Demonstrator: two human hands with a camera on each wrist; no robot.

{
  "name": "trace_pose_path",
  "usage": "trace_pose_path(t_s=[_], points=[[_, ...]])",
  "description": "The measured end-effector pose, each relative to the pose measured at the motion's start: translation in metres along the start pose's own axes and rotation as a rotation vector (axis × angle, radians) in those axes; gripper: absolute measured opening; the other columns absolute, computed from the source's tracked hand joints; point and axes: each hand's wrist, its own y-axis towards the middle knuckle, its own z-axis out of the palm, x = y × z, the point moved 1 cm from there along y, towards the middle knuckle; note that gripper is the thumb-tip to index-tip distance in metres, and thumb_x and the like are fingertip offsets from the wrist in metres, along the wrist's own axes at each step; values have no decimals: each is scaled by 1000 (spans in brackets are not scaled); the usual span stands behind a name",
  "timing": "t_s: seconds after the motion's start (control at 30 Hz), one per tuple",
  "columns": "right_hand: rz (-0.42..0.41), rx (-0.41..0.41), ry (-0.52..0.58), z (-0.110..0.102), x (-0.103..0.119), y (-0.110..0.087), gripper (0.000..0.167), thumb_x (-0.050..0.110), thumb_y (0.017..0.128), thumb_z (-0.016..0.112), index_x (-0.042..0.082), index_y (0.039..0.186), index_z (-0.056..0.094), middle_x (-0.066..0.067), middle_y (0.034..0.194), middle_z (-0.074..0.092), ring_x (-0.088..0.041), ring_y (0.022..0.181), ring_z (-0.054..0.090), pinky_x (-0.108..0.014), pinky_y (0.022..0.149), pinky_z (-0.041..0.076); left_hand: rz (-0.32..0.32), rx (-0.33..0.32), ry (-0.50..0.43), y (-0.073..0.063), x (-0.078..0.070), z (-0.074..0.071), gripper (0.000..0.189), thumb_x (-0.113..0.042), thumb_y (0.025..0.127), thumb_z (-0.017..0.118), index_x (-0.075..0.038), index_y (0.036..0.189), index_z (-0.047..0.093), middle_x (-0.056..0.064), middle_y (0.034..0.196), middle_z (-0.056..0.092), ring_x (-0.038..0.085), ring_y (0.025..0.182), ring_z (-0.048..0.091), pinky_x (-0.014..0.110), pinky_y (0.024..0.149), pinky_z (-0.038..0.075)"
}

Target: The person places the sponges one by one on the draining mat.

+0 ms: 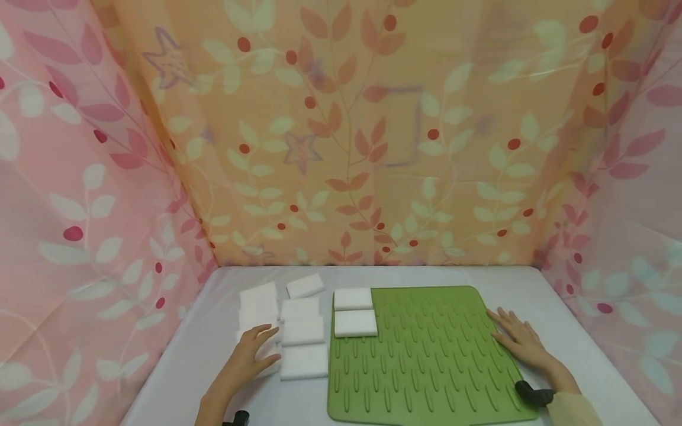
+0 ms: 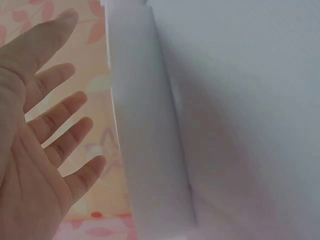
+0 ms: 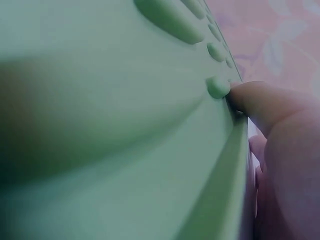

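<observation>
My left hand (image 1: 246,358) hovers over the left column of white sponge blocks (image 1: 258,313), fingers spread and thumb apart, with nothing held. In the left wrist view, one white sponge block (image 2: 147,125) stands beside the spread fingers, a gap between them. A second column of white sponges (image 1: 303,362) lies just right of that hand. On the green ridged mat (image 1: 426,361), two white sponges (image 1: 355,323) sit one behind the other at the far left corner. My right hand (image 1: 524,343) rests on the mat's right edge, its thumb (image 3: 265,102) touching the top near a ridge.
One more sponge (image 1: 305,286) lies tilted at the back of the white table (image 1: 176,390). Behind the table hangs an orange leaf-patterned cloth (image 1: 346,148), with pink patterned cloths (image 1: 96,266) along both sides. A black strap sits on each wrist.
</observation>
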Motion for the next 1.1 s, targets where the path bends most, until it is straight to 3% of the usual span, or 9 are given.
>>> trace_pose_path(t_s=[0.2, 0.37, 0.6, 0.8, 1.1], points=[[10, 13, -2, 1, -1, 1, 53, 26, 95, 50, 11, 144, 34, -32, 145, 23, -55, 132, 10, -64, 103, -9, -1, -33, 76, -14, 6, -4, 59, -31, 74, 77, -8, 125, 58, 15, 126, 51, 37, 118, 42, 58, 90, 39], [17, 15, 6, 1, -3, 1, 54, 28, 95, 50, 12, 144, 33, -33, 145, 22, -54, 133, 9, -64, 103, -10, -56, -13, 75, -21, 11, -7, 64, -32, 73, 78, -8, 127, 56, 15, 124, 50, 38, 116, 42, 58, 89, 40], [15, 13, 0, 2, -4, 0, 54, 28, 96, 48, 12, 145, 31, -32, 146, 20, -53, 134, 7, -62, 104, -13, -112, 19, 70, -30, 18, -11, 66, -38, 69, 78, -9, 124, 58, 7, 117, 52, 31, 109, 44, 53, 86, 43], [12, 2, -13, 1, -3, -1, 54, 27, 96, 49, 12, 144, 33, -32, 145, 21, -53, 134, 8, -62, 105, -11, -115, 32, 79, -35, 25, -15, 64, -30, 66, 81, -10, 123, 59, 5, 114, 53, 29, 107, 45, 49, 86, 43], [11, -3, -16, 0, -1, 0, 54, 27, 95, 51, 11, 144, 34, -32, 145, 23, -54, 133, 10, -64, 104, -8, -181, 129, -2, -38, 27, -21, 67, -17, 68, 81, -14, 129, 55, 8, 122, 48, 33, 116, 37, 55, 91, 41]])
